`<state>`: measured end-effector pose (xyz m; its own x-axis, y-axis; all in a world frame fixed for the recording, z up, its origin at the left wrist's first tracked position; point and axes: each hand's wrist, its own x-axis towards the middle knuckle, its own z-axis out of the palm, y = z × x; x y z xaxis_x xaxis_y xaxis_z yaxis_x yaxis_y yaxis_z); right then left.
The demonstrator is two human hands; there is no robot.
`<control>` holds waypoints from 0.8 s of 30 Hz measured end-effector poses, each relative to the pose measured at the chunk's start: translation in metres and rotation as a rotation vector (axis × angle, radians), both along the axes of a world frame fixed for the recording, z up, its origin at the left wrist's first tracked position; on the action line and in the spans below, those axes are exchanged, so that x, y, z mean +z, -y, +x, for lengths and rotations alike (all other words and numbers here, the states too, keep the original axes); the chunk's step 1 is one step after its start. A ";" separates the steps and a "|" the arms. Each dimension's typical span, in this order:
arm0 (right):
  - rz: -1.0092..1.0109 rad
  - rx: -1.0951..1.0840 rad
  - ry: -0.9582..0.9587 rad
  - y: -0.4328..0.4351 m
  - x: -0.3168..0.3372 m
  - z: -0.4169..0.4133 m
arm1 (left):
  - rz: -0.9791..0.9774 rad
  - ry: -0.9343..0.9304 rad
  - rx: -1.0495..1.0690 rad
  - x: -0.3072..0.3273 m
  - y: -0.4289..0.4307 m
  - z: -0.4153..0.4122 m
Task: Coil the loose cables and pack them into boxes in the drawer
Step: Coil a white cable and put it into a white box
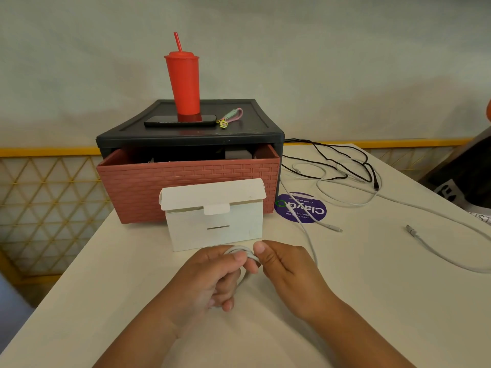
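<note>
Progress: early | your left hand (212, 277) grips the white cable coil (239, 252), right hand (287, 266) pinching its wrap, hands together before the open white box (215, 224) | black cable (370, 170) and two white leads (411, 230), perhaps, lie uncoiled | drawer (186, 181) ajar.

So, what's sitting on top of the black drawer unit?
On the black drawer unit: a red lidded tumbler with a straw, a dark phone lying flat in front of it, and a pink-green strap at the phone's right end. The opaque tumbler hides its contents.
</note>
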<state>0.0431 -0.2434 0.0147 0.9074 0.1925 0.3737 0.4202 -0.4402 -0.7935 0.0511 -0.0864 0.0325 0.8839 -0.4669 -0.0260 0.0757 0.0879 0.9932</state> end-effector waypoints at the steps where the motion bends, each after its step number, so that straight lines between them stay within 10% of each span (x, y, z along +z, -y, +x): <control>1: 0.002 0.010 0.002 -0.001 0.001 -0.001 | 0.004 -0.004 -0.002 0.000 0.000 0.000; 12: 0.083 0.082 0.107 0.008 -0.006 0.007 | 0.003 -0.062 -0.046 -0.003 -0.002 0.000; 20: 0.016 0.055 0.028 0.010 -0.007 0.012 | -0.810 -0.327 -0.369 -0.020 -0.005 0.019; 24: -0.312 0.101 0.025 0.006 -0.007 0.009 | -0.776 -0.163 -0.013 -0.032 -0.025 0.018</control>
<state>0.0521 -0.2493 0.0075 0.8694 0.3894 0.3041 0.4912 -0.6160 -0.6158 0.0689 -0.0610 0.0006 0.8914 -0.4148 0.1829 0.2204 0.7491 0.6248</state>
